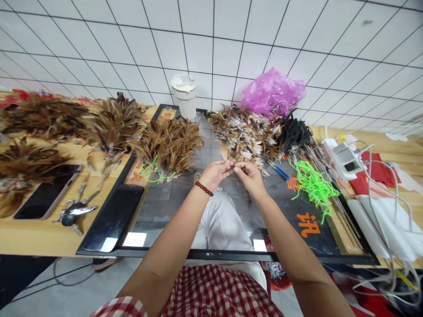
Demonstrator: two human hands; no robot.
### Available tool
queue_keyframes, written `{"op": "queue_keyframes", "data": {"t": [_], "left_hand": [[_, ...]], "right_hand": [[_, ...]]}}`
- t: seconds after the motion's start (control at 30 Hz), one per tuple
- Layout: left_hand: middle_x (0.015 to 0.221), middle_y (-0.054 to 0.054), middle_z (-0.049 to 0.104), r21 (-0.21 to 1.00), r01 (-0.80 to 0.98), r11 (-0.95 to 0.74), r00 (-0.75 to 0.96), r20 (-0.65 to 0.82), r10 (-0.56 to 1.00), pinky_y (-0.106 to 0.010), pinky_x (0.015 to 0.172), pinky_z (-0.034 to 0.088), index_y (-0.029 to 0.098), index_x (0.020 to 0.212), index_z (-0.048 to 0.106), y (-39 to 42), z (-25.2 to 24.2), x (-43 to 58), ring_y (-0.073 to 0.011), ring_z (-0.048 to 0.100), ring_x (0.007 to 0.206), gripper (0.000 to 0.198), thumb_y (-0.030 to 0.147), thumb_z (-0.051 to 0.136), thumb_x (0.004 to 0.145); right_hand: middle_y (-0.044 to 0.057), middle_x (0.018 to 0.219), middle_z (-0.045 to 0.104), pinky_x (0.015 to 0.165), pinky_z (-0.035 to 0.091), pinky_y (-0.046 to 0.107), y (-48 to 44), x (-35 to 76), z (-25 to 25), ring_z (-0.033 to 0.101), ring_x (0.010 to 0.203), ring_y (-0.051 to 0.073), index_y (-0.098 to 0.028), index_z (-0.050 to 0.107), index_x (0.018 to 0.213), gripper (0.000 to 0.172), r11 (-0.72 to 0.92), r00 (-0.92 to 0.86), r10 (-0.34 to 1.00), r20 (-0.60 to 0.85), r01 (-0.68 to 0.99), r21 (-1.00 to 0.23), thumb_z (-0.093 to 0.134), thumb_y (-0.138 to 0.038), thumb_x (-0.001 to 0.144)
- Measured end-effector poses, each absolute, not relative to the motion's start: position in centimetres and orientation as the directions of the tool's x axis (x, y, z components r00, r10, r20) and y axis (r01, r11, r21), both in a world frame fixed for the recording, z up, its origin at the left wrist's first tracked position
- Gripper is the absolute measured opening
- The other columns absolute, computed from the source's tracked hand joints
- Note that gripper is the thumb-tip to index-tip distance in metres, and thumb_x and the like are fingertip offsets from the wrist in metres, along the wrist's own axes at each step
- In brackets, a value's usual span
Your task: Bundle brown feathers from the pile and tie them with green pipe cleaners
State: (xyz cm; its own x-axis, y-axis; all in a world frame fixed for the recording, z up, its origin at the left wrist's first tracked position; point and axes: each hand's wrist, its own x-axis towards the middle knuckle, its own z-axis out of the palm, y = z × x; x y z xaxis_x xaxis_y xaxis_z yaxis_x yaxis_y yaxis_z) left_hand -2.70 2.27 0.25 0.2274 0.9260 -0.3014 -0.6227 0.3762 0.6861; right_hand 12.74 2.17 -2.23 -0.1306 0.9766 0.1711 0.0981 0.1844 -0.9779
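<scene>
My left hand, with a brown bead bracelet at the wrist, meets my right hand fingertip to fingertip over the glass-topped board. Both pinch at something very small between them that I cannot make out. A tan feather tuft shows just beyond the left fingertips; whether it is held cannot be told. Behind the hands lies a pile of mixed white, tan and black feathers. To the left is a heap of brown feathers with green ties at its near side. Blue thread snips lie right of my right hand.
Bright green ties, black feathers and a pink plastic bag are right. A lidded white cup stands at the back. Phones, keys and more brown feathers lie left. White chargers and cables sit far right.
</scene>
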Motion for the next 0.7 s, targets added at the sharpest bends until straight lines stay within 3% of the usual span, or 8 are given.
{"op": "queue_keyframes", "data": {"t": [0.27, 0.47, 0.6, 0.7], "left_hand": [[0.105, -0.012, 0.071, 0.595, -0.678, 0.432, 0.363, -0.24, 0.9, -0.039, 0.1, 0.043, 0.012, 0.074, 0.065, 2.3, 0.1, -3.5, -0.0201, 0.065, 0.102, 0.013, 0.018, 0.075, 0.068], [0.089, -0.007, 0.072, 0.646, -0.687, 0.334, 0.21, -0.263, 0.942, -0.031, 0.084, 0.05, 0.012, 0.072, 0.064, 2.2, 0.2, -2.8, -0.014, 0.067, 0.083, 0.015, 0.016, 0.077, 0.065], [0.073, -0.003, 0.069, 0.658, -0.713, 0.242, 0.057, -0.289, 0.956, -0.019, 0.063, 0.048, 0.012, 0.077, 0.067, 2.3, 0.2, -2.4, -0.0065, 0.06, 0.062, 0.019, 0.023, 0.078, 0.065], [0.071, -0.003, 0.068, 0.69, -0.698, 0.192, -0.006, -0.274, 0.962, -0.018, 0.059, 0.045, 0.01, 0.076, 0.068, 2.3, 0.2, -2.0, -0.0066, 0.059, 0.062, 0.025, 0.024, 0.082, 0.059]], "right_hand": [[0.002, 0.086, 0.064, 0.073, 0.046, 0.028, 2.2, 12.8, -2.8, 0.056, 0.075, 0.014, -0.022, 0.065, 0.098, 0.023, 0.265, -0.03, 0.964, 0.263, 0.175, -0.948, 0.062, -0.038, 0.082], [0.004, 0.08, 0.063, 0.072, 0.044, 0.031, 1.7, 13.2, -1.4, 0.055, 0.073, 0.017, -0.022, 0.068, 0.083, 0.018, 0.422, -0.138, 0.904, 0.404, 0.433, -0.796, 0.057, -0.036, 0.086], [0.007, 0.091, 0.064, 0.082, 0.042, 0.036, 1.9, 14.1, -1.1, 0.056, 0.086, 0.021, -0.022, 0.069, 0.093, 0.02, 0.437, -0.162, 0.873, 0.46, 0.679, -0.589, 0.053, -0.032, 0.088], [0.006, 0.089, 0.063, 0.078, 0.046, 0.034, 1.9, 13.9, -1.0, 0.056, 0.078, 0.018, -0.021, 0.067, 0.099, 0.022, 0.468, -0.155, 0.858, 0.489, 0.63, -0.62, 0.056, -0.035, 0.087]]}}
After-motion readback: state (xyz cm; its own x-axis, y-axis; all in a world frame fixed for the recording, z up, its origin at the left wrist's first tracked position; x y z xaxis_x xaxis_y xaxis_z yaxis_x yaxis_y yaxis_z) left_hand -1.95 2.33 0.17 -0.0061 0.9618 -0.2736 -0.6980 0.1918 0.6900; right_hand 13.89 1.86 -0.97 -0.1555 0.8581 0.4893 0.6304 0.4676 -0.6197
